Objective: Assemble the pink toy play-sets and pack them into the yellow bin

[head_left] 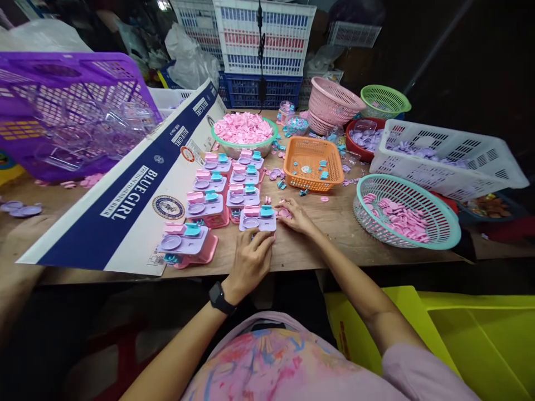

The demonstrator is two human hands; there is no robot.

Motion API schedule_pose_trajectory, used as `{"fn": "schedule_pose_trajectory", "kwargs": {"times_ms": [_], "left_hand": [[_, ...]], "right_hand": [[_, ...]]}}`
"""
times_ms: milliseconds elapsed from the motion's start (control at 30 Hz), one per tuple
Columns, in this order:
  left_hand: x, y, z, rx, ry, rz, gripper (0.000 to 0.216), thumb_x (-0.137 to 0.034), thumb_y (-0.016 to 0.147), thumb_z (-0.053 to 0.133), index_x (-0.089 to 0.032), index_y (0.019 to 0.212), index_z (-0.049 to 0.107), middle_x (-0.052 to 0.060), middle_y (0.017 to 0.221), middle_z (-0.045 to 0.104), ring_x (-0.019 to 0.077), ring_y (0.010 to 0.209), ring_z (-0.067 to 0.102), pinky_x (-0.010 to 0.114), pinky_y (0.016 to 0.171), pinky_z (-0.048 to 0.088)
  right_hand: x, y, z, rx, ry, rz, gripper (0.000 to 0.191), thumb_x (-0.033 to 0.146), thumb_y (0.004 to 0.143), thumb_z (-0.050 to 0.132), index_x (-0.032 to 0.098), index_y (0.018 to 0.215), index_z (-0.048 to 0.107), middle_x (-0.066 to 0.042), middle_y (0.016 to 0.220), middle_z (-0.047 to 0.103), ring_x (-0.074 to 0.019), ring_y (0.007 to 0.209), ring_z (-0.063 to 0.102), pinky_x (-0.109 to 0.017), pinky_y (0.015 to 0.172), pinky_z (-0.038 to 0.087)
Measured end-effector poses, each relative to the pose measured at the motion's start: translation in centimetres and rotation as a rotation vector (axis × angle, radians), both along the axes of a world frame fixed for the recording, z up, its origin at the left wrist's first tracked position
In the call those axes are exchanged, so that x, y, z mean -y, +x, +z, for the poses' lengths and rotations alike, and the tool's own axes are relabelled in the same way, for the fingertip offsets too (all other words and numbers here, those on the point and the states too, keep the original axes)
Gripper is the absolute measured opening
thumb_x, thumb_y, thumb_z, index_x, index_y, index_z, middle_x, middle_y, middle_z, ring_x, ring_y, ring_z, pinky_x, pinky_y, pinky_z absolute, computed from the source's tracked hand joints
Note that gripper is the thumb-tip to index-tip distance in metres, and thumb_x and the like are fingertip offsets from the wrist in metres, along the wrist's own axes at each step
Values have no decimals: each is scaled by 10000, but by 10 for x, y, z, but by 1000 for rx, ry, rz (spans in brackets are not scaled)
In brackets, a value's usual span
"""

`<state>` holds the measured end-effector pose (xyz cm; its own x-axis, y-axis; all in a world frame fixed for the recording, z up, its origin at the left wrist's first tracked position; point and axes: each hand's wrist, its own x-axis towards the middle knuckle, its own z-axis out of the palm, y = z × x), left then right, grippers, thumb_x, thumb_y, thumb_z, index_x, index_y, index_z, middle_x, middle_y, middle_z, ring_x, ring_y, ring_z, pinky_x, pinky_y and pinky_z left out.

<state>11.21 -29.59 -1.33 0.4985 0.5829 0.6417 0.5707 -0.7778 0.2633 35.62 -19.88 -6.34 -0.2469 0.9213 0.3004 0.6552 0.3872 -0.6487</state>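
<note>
My left hand (249, 260), with a black watch on the wrist, rests on the wooden table (334, 234) with fingers curled at the near edge of a lilac toy piece (258, 219) topped by pink and teal parts. My right hand (297, 216) lies just right of that piece, fingertips pinched on a small pink disc (284, 212). Rows of similar lilac-and-pink toy assemblies (217, 192) stand to the left and behind.
A flattened "Blue Girl" carton (137, 195) leans at left beside a purple crate (71, 111). A bowl of pink parts (243, 131), an orange basket (313, 163), a teal basket of pink discs (405, 211) and a white basket (451, 159) stand behind and right. A yellow bin (460, 334) sits below.
</note>
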Motion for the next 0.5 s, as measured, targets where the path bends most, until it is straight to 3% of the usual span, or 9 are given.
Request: {"fn": "schedule_pose_trajectory", "kwargs": {"times_ms": [100,233,300,400,500], "left_hand": [[1,6,-3,19,11,-10,264,-86,944,578,-209,1150,688,91,1202,715,265,1121,588,423,971,498],[-8,7,-2,22,11,161,214,-142,964,596,-206,1150,679,115,1237,691,294,1172,569,459,988,467],[-13,5,-2,-19,-10,182,181,-152,968,597,-202,1123,675,106,1202,700,288,1139,580,450,971,460],[-17,1,-1,-74,-33,172,175,-131,965,590,-199,1105,671,86,1212,707,276,1118,582,436,964,448],[-15,-3,-1,-107,-64,188,213,-110,958,584,-192,1139,662,79,1248,706,276,1121,580,446,962,432]], "right_hand": [[5,9,0,20,-6,53,475,212,913,609,228,1387,637,-137,1377,530,-269,1347,518,-449,1162,414],[12,20,6,36,-2,60,582,177,941,524,243,1519,521,-124,1291,582,-241,1248,582,-444,1146,442],[14,21,8,66,-6,63,538,172,950,524,254,1480,569,-129,1333,582,-249,1291,568,-459,1154,436],[18,19,9,163,-39,62,403,186,955,570,287,1323,701,-125,1497,533,-303,1385,515,-580,1178,378],[19,17,6,140,-15,61,369,193,979,540,281,1287,724,-129,1571,487,-318,1423,489,-635,1191,334]]}}
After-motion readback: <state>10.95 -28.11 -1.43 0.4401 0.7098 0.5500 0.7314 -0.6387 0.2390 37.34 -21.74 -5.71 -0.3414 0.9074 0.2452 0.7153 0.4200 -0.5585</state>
